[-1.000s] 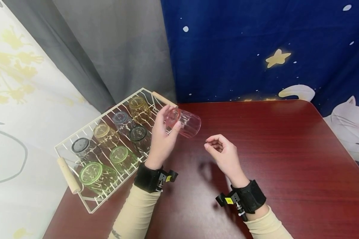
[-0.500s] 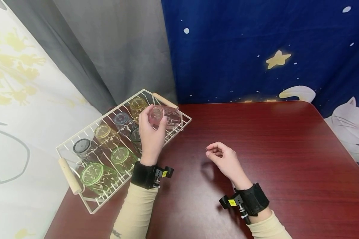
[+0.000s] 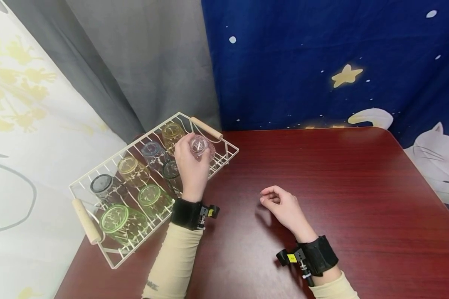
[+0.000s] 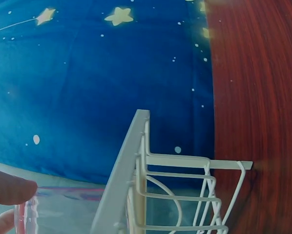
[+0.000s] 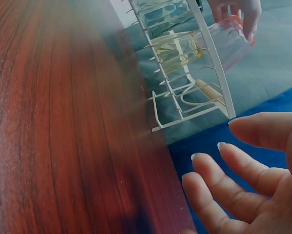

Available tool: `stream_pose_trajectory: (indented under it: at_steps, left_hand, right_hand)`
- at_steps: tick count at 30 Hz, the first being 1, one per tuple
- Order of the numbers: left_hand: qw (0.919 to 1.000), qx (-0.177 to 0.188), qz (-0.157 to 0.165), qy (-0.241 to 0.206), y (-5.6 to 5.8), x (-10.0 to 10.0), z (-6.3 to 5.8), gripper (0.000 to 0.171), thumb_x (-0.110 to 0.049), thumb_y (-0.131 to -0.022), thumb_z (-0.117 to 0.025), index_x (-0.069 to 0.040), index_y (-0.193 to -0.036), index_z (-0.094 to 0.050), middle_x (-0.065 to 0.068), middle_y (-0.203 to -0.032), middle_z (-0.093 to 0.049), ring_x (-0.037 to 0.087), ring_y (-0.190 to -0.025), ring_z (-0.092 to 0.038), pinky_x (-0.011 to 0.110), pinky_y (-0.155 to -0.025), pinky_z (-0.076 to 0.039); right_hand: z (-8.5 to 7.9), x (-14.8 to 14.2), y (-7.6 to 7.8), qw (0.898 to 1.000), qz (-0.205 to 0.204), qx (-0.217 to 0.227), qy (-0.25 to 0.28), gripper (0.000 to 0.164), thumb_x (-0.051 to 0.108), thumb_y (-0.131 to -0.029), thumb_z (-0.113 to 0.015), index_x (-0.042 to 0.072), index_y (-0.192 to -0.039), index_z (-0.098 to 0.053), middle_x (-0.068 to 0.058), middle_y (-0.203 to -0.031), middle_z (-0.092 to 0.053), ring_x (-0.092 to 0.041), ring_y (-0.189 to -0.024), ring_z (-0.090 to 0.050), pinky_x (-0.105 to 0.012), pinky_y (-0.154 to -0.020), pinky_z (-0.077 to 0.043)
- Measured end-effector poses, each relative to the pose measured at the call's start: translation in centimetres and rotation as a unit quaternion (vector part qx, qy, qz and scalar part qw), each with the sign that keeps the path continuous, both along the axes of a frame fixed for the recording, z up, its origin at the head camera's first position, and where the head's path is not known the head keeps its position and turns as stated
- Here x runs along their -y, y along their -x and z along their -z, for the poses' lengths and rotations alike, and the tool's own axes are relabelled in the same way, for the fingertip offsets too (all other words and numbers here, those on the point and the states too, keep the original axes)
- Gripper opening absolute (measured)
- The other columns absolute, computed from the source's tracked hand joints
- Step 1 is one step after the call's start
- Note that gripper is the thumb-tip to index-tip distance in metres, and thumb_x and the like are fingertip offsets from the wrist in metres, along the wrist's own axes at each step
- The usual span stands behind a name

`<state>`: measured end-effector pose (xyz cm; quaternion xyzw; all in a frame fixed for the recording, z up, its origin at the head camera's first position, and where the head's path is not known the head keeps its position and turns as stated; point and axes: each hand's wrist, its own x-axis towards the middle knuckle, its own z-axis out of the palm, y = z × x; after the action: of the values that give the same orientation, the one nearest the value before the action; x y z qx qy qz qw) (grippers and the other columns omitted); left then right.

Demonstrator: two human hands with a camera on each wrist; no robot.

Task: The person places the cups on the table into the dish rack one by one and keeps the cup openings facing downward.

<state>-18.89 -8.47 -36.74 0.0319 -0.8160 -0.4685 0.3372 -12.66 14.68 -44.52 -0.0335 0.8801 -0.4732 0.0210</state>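
My left hand (image 3: 192, 168) grips a pink drinking glass (image 3: 201, 145) between thumb and fingers, base up, over the far right end of a cream wire rack (image 3: 124, 149). In the left wrist view the glass (image 4: 68, 209) shows beside the rack's rim (image 4: 121, 170), fingertips on its base end. The right wrist view shows the glass (image 5: 231, 41) tilted and above the rim. Over the table to the right, my right hand (image 3: 284, 209) hangs with loosely bent fingers and holds nothing.
Several upturned glasses stand in the rack, among them a large green glass (image 3: 116, 219), an amber glass (image 3: 128, 165) and a dark glass (image 3: 102, 182). Wooden handles (image 3: 206, 128) cap the rack's ends. A red-brown table (image 3: 344, 178) reaches back to a blue curtain (image 3: 284, 62).
My left hand has carried the pink glass left over the rack and turned it from lying sideways to nearly base up. The right hand has drifted slightly down toward me.
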Motion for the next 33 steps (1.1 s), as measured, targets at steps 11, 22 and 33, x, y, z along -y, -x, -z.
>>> stream_pose_trajectory:
  at_steps: [11,22,33]
  left_hand:
    - [0.9962,0.052,-0.003,0.071,0.9,0.0,0.9,0.048,-0.002,-0.081,-0.069,-0.004,-0.127,-0.056,0.015,-0.134,-0.051,0.033,-0.125,-0.044,0.043,-0.108,-0.036]
    - [0.9879,0.109,0.021,0.109,1.0,0.1,1.7,0.053,-0.003,-0.081,-0.07,-0.004,-0.131,-0.052,0.02,-0.131,-0.05,0.037,-0.12,-0.046,0.046,-0.102,-0.04]
    - [0.9833,0.144,0.004,0.111,1.4,0.0,1.9,0.048,-0.007,-0.084,-0.065,0.0,-0.129,-0.051,0.022,-0.132,-0.047,0.041,-0.12,-0.044,0.048,-0.103,-0.04]
  right_hand:
    - [-0.4,0.1,-0.3,1.0,-0.001,0.005,0.005,0.021,0.018,-0.09,-0.067,0.009,-0.108,-0.067,-0.006,-0.096,-0.072,-0.016,-0.087,-0.068,-0.025,-0.079,-0.049]
    - [-0.6,0.2,-0.5,1.0,-0.007,0.01,0.003,0.022,0.016,-0.089,-0.066,0.007,-0.109,-0.067,-0.008,-0.097,-0.072,-0.018,-0.089,-0.069,-0.026,-0.079,-0.049]
    - [-0.8,-0.1,-0.2,1.0,-0.002,-0.001,0.003,0.022,0.017,-0.089,-0.066,0.008,-0.109,-0.067,-0.008,-0.097,-0.073,-0.015,-0.086,-0.068,-0.023,-0.077,-0.048]
